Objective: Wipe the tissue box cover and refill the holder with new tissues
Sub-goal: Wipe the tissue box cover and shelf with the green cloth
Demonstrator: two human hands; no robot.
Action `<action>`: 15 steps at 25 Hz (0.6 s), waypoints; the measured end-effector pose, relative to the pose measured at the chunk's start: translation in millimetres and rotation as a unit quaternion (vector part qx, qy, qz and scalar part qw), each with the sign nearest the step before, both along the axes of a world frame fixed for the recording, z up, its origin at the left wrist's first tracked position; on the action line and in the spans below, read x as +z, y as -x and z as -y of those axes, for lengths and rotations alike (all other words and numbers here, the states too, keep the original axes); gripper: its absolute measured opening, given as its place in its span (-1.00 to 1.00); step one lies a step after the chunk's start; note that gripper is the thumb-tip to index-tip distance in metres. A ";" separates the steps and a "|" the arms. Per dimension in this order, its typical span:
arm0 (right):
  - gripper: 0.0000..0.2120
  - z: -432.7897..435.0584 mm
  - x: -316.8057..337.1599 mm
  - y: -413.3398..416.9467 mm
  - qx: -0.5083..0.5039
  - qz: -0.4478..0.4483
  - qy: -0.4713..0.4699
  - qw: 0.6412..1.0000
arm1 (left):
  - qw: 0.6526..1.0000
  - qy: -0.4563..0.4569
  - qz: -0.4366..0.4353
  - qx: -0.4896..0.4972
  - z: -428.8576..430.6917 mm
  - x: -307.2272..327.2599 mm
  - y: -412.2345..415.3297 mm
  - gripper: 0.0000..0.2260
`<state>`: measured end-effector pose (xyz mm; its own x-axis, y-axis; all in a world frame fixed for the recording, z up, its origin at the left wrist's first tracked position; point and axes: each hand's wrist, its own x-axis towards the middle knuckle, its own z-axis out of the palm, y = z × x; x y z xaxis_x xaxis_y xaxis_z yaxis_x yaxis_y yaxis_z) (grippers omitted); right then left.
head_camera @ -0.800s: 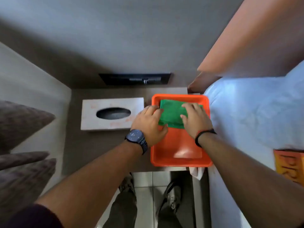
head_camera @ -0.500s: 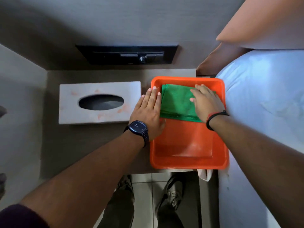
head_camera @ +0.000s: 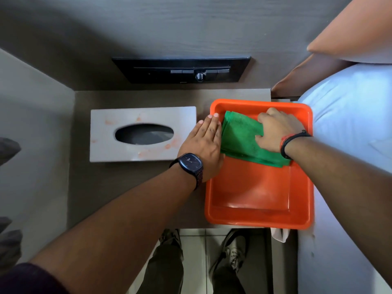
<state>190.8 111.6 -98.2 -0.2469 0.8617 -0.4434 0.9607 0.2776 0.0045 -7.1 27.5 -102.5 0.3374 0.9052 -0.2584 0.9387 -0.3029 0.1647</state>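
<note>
brown nightstand (head_camera: 131,187) is sitting between a wall and a bed (head_camera: 350,128), and i'm looking straight down on it. my left hand (head_camera: 203,149) is lying flat, fingers together, on the orange tray's (head_camera: 254,200) left rim. my right hand (head_camera: 277,132) is closing on the green cloth (head_camera: 239,134) inside the tray. just left of the tray, the stained white cover (head_camera: 106,149) is lying with its oval slot up.

White tissue box cover (head_camera: 143,134), orange-stained, oval slot, flat on bedside top; folded green cloth (head_camera: 239,136) in orange tray (head_camera: 258,211).
</note>
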 end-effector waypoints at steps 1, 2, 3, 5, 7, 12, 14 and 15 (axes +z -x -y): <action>-0.73 2.9 8.8 0.9 0.001 -0.020 0.021 1.000 | 1.000 0.008 0.009 -0.002 -2.0 5.2 2.4 -0.33; -0.79 5.7 18.2 2.2 0.000 -0.034 0.037 0.999 | 1.000 0.014 0.027 0.003 -4.6 11.3 6.7 -0.31; -0.82 8.5 28.9 3.8 -0.004 -0.046 0.048 0.998 | 0.999 0.012 0.050 0.015 -7.3 18.7 13.9 -0.29; -0.81 15.1 54.7 10.5 -0.017 -0.081 0.045 0.996 | 0.996 -0.008 0.073 0.055 -10.5 38.8 40.0 -0.26; -0.82 19.3 82.3 28.0 -0.074 -0.170 0.011 0.983 | 0.992 -0.033 0.058 0.103 -11.3 56.6 80.0 -0.19; -0.75 31.6 93.8 112.3 -0.304 -0.428 -0.007 0.851 | 0.980 0.014 0.008 0.199 -3.9 65.4 182.0 0.12; -0.70 37.0 73.0 143.2 -0.362 -0.458 0.039 0.811 | 0.975 0.056 -0.012 0.215 2.7 56.6 209.3 0.24; -0.66 40.0 60.6 153.4 -0.384 -0.455 0.060 0.802 | 0.975 0.075 -0.024 0.209 5.8 50.2 218.3 0.30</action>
